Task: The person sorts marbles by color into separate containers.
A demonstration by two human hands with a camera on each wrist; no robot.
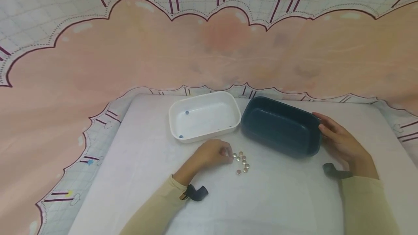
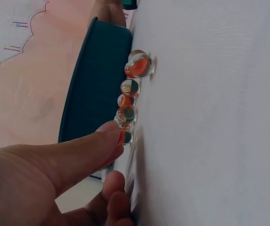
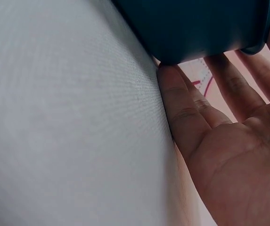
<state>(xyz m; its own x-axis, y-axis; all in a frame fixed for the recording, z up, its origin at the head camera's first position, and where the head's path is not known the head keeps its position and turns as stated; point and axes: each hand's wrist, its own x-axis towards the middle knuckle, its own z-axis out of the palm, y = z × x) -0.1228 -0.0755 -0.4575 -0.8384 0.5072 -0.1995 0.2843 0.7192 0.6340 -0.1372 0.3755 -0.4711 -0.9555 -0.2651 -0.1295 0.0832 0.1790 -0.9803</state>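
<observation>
Several clear glass marbles (image 1: 244, 162) with orange swirls lie in a loose cluster on the white table. My left hand (image 1: 213, 153) is at the cluster's left edge. In the left wrist view its thumb (image 2: 85, 150) and index finger close together on a marble (image 2: 127, 138), which they partly hide. A dark teal basin (image 1: 281, 142) stands behind and right of the marbles. My right hand (image 1: 346, 144) is at the basin's right end. Its fingers (image 3: 233, 82) reach out fairly straight, tips touching the basin's outer wall (image 3: 196, 28), with the thumb near the rim.
A white basin (image 1: 204, 135) stands left of the teal one, the two nearly touching. Blue marbles (image 1: 187, 112) lie inside it. Patterned cloth (image 1: 196, 53) hangs behind the table. A dark strap with a camera (image 1: 197, 193) is on each wrist.
</observation>
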